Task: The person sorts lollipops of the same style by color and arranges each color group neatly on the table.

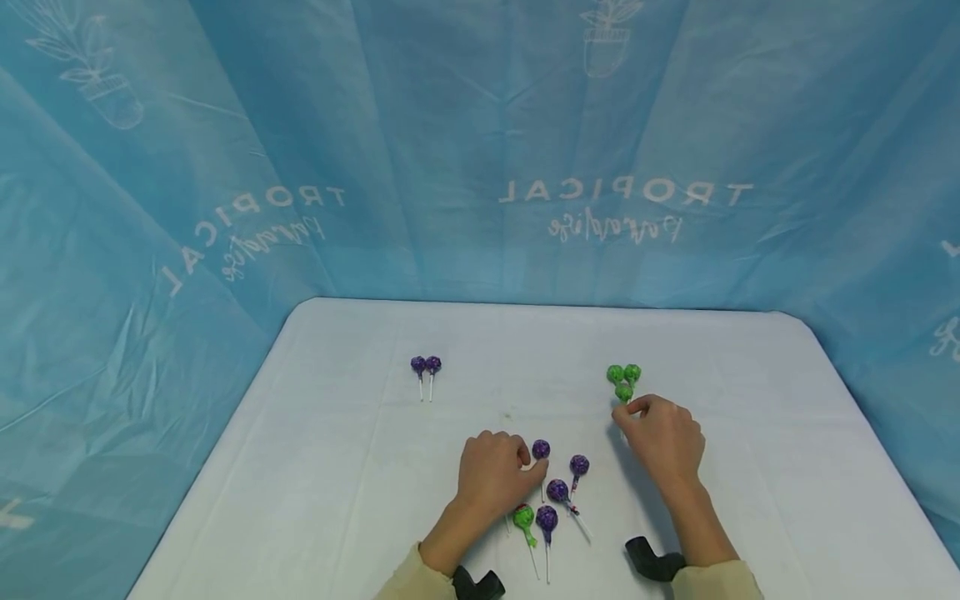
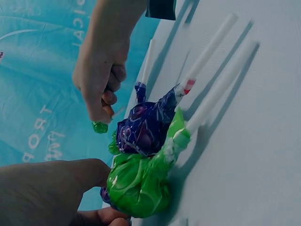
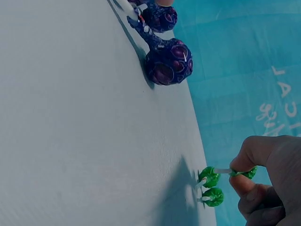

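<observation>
My right hand [image 1: 663, 437] pinches a green-wrapped lollipop [image 1: 624, 392] between thumb and forefinger, close to its head. In the right wrist view that lollipop's white stick [image 3: 222, 171] points away from the fingertips. Just beyond it lie a green lollipop [image 1: 615, 373] and another green lollipop [image 1: 633, 372], side by side. My left hand [image 1: 493, 475] is low over the table, thumb and forefinger apart, right at the head of a purple lollipop [image 1: 541, 450]. Nearer the wrist camera, a green lollipop [image 2: 138, 186] partly hides those fingertips. One more stick [image 1: 507, 524] shows under the left hand, its head hidden.
Several lollipops lie loose near the left hand, among them a purple one [image 1: 579, 465], another purple one [image 1: 547, 518] and a green one [image 1: 523, 517]. Two purple lollipops [image 1: 426, 364] stand apart at the back left. Blue printed curtains [image 1: 450, 150] surround the white table [image 1: 300, 467].
</observation>
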A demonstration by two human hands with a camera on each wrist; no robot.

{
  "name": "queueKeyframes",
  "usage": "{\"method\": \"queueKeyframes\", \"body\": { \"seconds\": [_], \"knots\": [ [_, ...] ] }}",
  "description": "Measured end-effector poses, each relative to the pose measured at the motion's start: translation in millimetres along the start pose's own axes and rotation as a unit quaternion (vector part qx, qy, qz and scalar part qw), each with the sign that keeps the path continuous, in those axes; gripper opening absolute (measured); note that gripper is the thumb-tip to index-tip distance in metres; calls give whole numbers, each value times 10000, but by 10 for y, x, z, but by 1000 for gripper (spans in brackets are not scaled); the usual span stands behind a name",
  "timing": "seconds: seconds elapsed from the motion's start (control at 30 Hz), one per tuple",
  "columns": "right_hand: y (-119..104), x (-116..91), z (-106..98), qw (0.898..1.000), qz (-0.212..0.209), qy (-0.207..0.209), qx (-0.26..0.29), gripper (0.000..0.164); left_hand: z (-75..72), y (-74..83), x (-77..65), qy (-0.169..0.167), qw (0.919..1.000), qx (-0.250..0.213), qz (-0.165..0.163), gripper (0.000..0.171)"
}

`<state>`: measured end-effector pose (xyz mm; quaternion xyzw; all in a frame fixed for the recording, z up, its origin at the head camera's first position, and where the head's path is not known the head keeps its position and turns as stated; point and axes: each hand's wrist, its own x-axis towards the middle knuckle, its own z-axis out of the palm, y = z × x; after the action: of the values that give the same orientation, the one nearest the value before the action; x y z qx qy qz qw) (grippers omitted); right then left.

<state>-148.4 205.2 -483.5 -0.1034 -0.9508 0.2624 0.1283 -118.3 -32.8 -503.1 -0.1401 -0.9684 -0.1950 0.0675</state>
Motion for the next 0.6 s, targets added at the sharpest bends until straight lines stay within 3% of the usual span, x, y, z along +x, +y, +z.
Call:
{"method": "queueKeyframes", "body": {
  "seconds": [0.3,0.6],
  "knots": [
    [25,78,-29,9999,51,119,-72,25,16,40,14,53,10000,-7,-84,31],
    [104,145,-7,9993,360,29,-120,29,53,21,14,230,9994,-183,-154,21]
  ]
}}
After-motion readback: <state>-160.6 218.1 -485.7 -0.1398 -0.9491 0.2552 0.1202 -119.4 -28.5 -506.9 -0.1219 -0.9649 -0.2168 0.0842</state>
